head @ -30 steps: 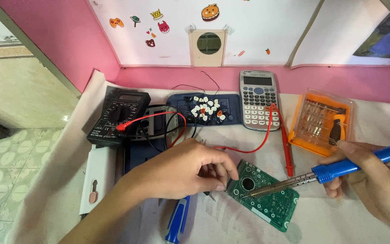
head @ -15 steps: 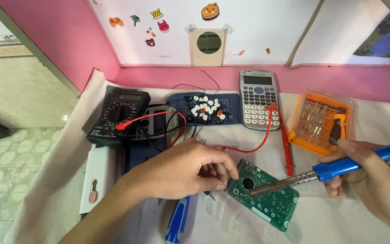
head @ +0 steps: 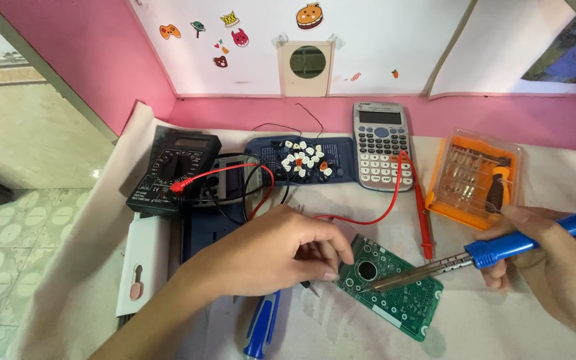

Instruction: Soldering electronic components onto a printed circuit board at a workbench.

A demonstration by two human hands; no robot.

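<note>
We steady the circuit board [head: 395,287] with our left hand [head: 281,257], fingers curled at its near-left edge, while our right hand [head: 555,267] grips the soldering iron [head: 495,250], its long axis slanting leftward, tip on the board.

Glossy blue plastic soldering iron [head: 535,241], metal shaft.

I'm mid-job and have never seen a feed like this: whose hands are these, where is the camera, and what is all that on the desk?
There is no machine: a person works bare-handed, filmed by a camera on their head looking down. The left hand pins a green circuit board to the desk. The right hand holds a blue-handled soldering iron, its tip on the board beside a round hole. Behind lie a black multimeter with red and black leads, a grey calculator, a dark tray of small white parts, an orange box of screwdriver bits and a blue-handled tool.
</note>
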